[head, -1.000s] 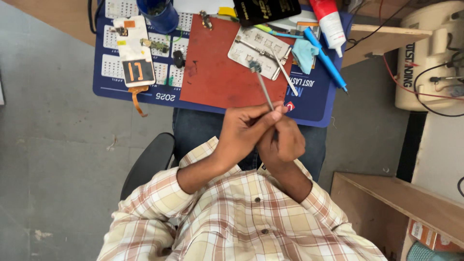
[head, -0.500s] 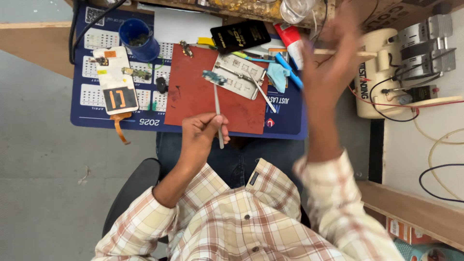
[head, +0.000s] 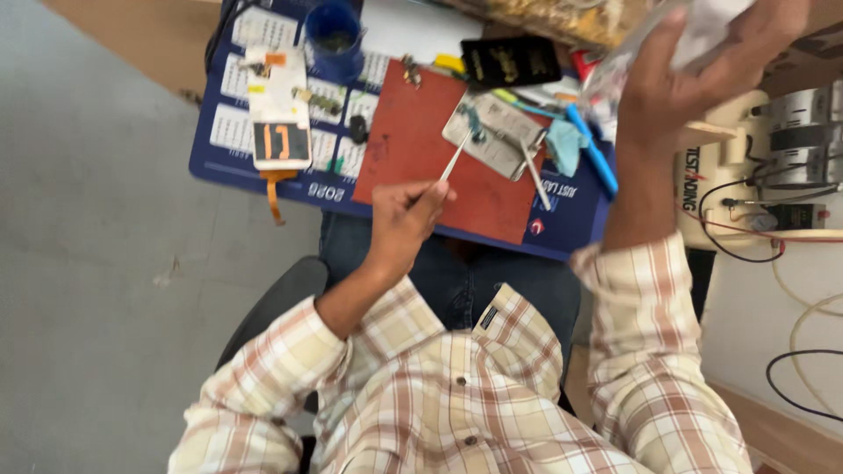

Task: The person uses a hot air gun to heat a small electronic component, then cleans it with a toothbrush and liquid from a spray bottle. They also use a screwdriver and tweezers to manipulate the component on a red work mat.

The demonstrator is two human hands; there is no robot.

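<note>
Clear packet (head: 694, 35) in right hand (head: 694, 79) grip — left hand (head: 404, 219) pinches tweezers (head: 454, 164).

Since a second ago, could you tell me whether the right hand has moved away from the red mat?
Yes. The right hand has left the left hand near the red mat's front edge and risen past the mat's far right corner, by the cream machine.

A circuit board (head: 494, 133) lies on the mat (head: 413, 158), right of the cup (head: 335, 35).

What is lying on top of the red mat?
On the red mat lies a grey metal plate; the left hand holds tweezers over it. What the hand covers stays hidden.
</note>
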